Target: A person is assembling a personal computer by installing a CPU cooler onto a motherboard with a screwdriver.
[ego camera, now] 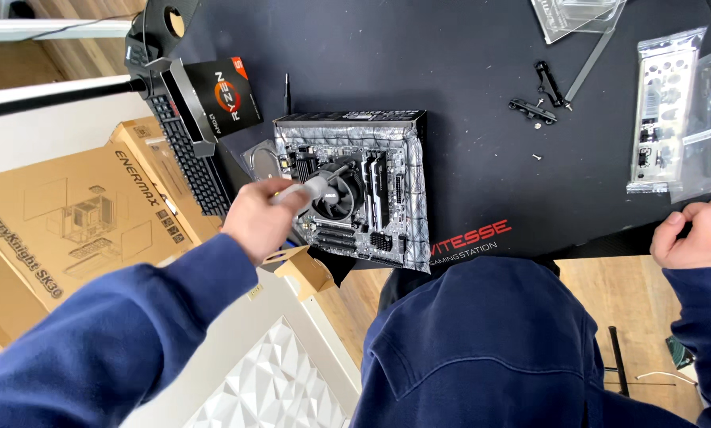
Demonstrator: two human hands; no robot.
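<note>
The left hand (259, 218) is curled shut around a small pale grey object (308, 190); what the object is cannot be told. Hand and object hover over the left edge of the motherboard (387, 198), just beside its round cooler fan (336, 198). The right hand (696, 234) is closed in a loose fist, holding nothing visible, and rests on the near edge of the desk (451, 71), well apart from the board.

Just beyond the right hand lies a metal plate in a clear bag (663, 111). The motherboard sits on its box (347, 119) between the hands, nearer the left one. Left of the left hand lie a keyboard (185, 154) and a brown carton (62, 222); beyond it stands a small dark box (229, 95). Farther off, toward the right hand, black brackets (539, 99) and loose screws (536, 157) lie on the desk.
</note>
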